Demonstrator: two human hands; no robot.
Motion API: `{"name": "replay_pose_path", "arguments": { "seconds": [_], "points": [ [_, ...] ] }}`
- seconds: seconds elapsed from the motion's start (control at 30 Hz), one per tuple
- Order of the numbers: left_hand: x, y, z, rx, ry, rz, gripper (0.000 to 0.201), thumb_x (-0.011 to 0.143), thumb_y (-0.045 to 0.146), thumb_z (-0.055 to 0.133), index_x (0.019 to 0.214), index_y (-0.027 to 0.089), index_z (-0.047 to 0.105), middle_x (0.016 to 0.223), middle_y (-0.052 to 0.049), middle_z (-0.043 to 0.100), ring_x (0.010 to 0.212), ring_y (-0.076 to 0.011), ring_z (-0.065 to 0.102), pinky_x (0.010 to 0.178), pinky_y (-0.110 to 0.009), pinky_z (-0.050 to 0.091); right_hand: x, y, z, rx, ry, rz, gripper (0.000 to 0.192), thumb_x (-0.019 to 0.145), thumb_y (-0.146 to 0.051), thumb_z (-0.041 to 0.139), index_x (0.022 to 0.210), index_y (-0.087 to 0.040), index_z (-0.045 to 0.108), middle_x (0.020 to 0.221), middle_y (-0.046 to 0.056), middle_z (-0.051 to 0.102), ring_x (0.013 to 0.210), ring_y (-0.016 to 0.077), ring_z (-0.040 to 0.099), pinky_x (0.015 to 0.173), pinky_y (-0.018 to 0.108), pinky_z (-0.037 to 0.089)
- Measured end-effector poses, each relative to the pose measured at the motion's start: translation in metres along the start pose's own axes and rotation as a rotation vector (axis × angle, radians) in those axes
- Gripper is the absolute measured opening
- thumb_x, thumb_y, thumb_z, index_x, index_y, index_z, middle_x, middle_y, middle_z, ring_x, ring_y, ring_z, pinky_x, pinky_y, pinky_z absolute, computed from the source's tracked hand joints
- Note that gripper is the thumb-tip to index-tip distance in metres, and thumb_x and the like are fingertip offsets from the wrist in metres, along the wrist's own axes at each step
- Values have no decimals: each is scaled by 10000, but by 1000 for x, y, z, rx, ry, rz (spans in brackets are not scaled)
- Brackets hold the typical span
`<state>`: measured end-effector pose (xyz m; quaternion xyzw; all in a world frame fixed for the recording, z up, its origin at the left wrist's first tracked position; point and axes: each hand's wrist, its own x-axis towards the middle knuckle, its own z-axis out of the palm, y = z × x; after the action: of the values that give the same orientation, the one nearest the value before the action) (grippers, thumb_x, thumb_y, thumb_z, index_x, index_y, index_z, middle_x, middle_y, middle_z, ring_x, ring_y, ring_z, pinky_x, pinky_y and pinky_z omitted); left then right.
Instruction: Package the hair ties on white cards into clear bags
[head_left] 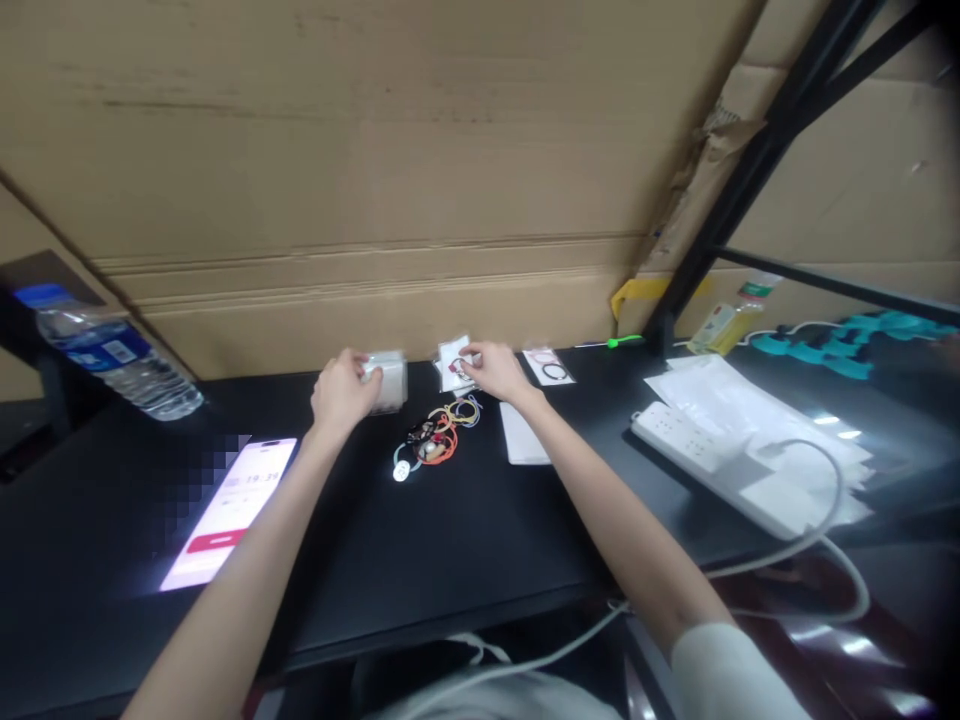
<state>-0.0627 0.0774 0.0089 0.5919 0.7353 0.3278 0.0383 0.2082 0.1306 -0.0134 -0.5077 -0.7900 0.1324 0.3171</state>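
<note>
Cardboard wall [375,150] behind black desk [465,540]. Power strip [705,445] at right, lit phone [232,510] at left, bottle [112,350] far left. Left hand [343,390] closed around clear stack [390,380]. Right hand [495,370] pinching small packet [452,362] at desk rear. Coloured bands [439,435] heaped just below both hands.

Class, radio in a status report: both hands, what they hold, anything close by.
Left hand gripping small translucent white box. Right hand pinching small clear packet. Pile of coloured elastic bands just below.
</note>
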Motion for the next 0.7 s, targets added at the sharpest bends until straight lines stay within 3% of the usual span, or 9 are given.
{"name": "replay_pose_path", "arguments": {
  "seconds": [0.1,0.23,0.4,0.53,0.7],
  "points": [
    [-16,-8,-2,184,-15,-53,553,875,580,604,1257,180,627,1255,-241,679,1226,-458,622,943,-575,534,-1,0,5,-150,49,12,247,961,-256,669,1156,-190,806,1231,148,737,1122,300,700,1024,425,526],
    [-21,-8,6,287,-99,-82,692,866,642,598,1348,147,557,1287,-289,640,1245,-491,596,936,-591,532,-4,-2,12,-238,69,-12,248,976,-182,613,1118,-185,816,1377,176,632,1286,332,580,1088,468,481],
    [-22,-12,13,302,-134,-49,608,896,552,591,1354,157,529,1261,-253,658,1205,-448,624,923,-530,544,-4,-6,13,-242,55,-44,281,980,-143,575,1112,-208,815,1364,152,621,1273,323,549,1075,466,483],
    [-23,-15,14,272,-83,-47,514,904,500,595,1312,189,552,1240,-224,665,1192,-430,627,901,-513,548,-5,-9,11,-221,80,-61,304,996,-174,555,1178,-202,798,1356,151,624,1245,326,561,1081,473,479],
    [-23,-16,18,206,20,49,422,903,371,591,1279,181,561,1196,-190,689,1195,-397,621,973,-498,519,-13,-18,7,-215,79,-81,302,1001,-211,564,1222,-192,769,1355,155,623,1228,328,572,1065,471,486]
  ]
}}
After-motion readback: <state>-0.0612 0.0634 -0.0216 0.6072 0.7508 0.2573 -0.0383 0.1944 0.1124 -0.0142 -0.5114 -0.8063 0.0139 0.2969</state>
